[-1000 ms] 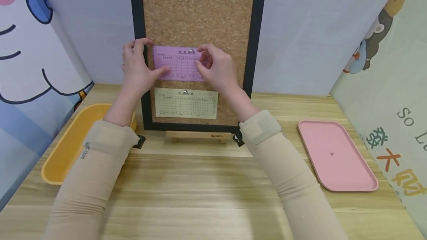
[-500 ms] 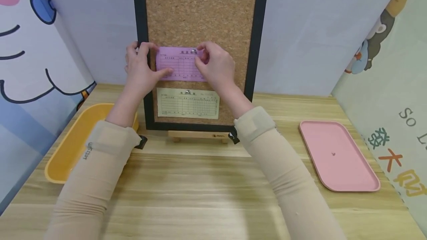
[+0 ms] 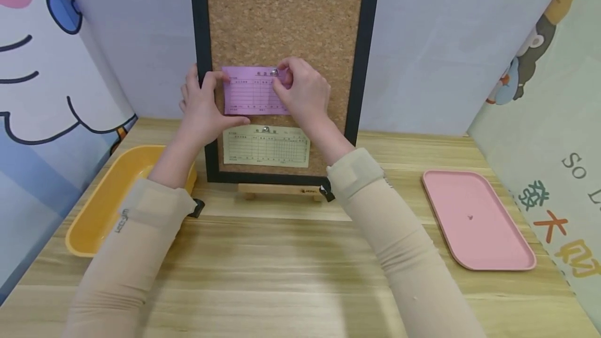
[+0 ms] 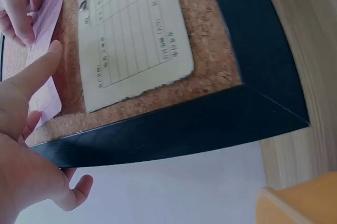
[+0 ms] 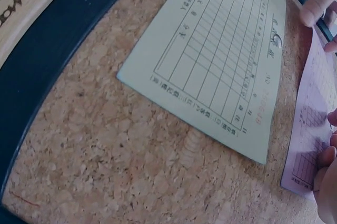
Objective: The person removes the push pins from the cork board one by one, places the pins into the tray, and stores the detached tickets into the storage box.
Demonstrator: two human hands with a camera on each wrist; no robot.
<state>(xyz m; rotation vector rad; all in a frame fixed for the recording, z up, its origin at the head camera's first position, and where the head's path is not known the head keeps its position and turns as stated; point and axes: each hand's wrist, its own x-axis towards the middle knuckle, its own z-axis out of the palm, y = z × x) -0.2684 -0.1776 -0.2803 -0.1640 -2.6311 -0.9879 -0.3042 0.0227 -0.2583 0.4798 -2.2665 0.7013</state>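
Purple paper, printed with a small grid, is what has this person's attention from where I stand: the slip (image 3: 249, 90) sits against the corkboard (image 3: 281, 20), between the two hands. The left hand (image 3: 202, 106) is spread wide, its index fingertip on the slip's near side edge, the thumb stretched out just under the bottom edge, the other fingers behind the black frame (image 3: 201, 14). The right hand (image 3: 305, 87) is bunched over the slip's other end, index finger and thumb curled close to a shiny pin (image 3: 275, 72) at the top; whether they pinch the pin, the paper or nothing, I cannot tell. Below both hands a pale yellow slip (image 3: 266, 147) hangs by a pin of its own. I'd judge the purple sheet next to weightless, limp rather than stiff, quick to crease or swing, and likeliest to tear around the pin if tugged sideways. Better to steady it with a flat fingertip by the left hand's edge or at the corners, lightly, than to pinch its middle. The pin looks small, hard and smooth, so I'd take it by the head, between fingertip and thumb, and press straight in.
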